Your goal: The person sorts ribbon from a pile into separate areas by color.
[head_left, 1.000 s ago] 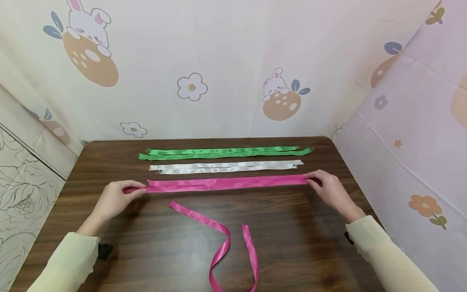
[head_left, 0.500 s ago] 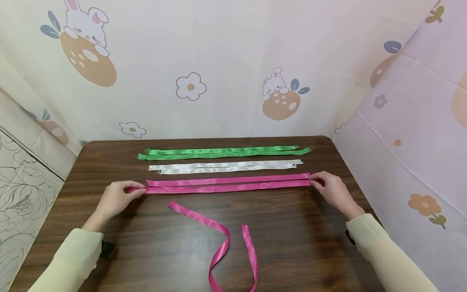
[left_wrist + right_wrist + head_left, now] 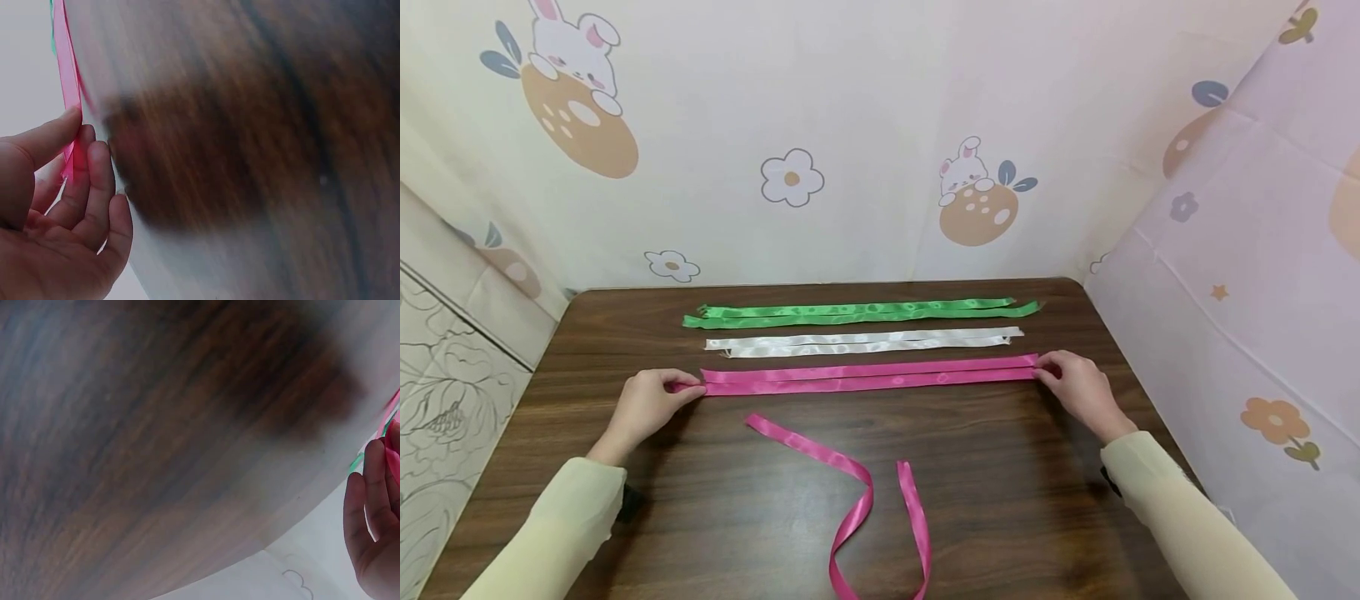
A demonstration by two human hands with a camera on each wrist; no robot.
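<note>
In the head view, two pink ribbons lie lengthwise across the table, almost edge to edge. The left hand [image 3: 643, 408] pinches the left end of the nearer pink ribbon [image 3: 865, 384] between thumb and forefinger. In the left wrist view, that ribbon's end [image 3: 70, 94] passes under the thumb, and its tip pokes out below. At the opposite end, the right hand [image 3: 1081, 392] pinches the ribbon's right tip; the right wrist view catches this hand [image 3: 375, 519] only partly, at its edge. The farther pink ribbon [image 3: 865, 371] lies just behind, parallel.
Behind the pink pair lie white ribbons [image 3: 865, 342] and, farther back, green ribbons [image 3: 865, 313]. A loose, curling pink ribbon [image 3: 856, 521] lies nearer the front of the brown wooden table [image 3: 737, 500]. Printed curtains [image 3: 865, 125] hang behind and at the right.
The nearer ribbon's right part, which overlapped the farther one, was drawn toward the front, baring a gap. It has since moved back slightly, narrowing the gap. Both hands keep their pinch.
</note>
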